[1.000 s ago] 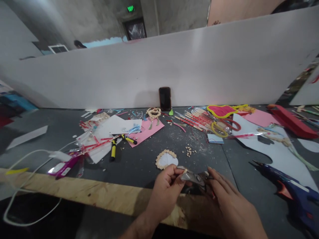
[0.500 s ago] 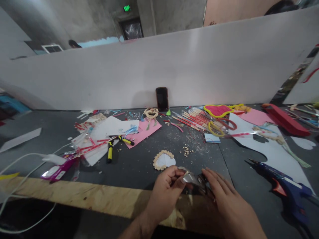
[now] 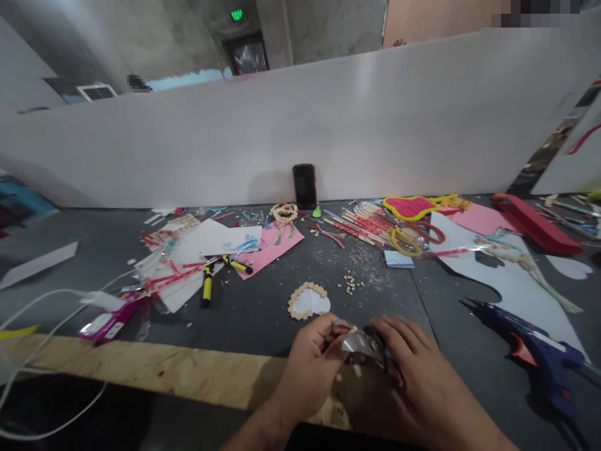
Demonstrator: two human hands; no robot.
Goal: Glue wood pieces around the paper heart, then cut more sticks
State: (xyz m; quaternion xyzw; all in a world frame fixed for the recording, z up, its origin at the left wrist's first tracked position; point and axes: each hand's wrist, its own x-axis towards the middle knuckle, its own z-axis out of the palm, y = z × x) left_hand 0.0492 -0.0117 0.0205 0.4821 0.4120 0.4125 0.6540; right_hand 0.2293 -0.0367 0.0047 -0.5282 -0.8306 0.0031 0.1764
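Low in the middle of the view, my left hand (image 3: 312,357) is closed, thumb against fingers, at the broad end of a shiny metal hand tool (image 3: 359,344). What exactly its fingertips pinch is hidden. My right hand (image 3: 416,360) wraps round the tool's other end, where a dark and reddish handle partly shows. A tiny pale piece (image 3: 354,329) sits at the metal edge between the hands. Just beyond my left fingers lies a white paper heart (image 3: 312,303), its rim partly lined with small beige bits. A small heap of beige bits (image 3: 350,284) is scattered to its right.
A dark blue glue gun (image 3: 530,351) rests at right, a purple packaged item (image 3: 115,316) at left. Yellow-handled pliers (image 3: 207,285) lie by pink paper (image 3: 277,247). A phone (image 3: 305,186) leans on the white partition (image 3: 225,144). Striped sticks (image 3: 361,224) lie behind.
My right hand has shifted slightly left and its fingers have curled closer around the tool. The tool has turned a little; my left hand stays nearly in place.
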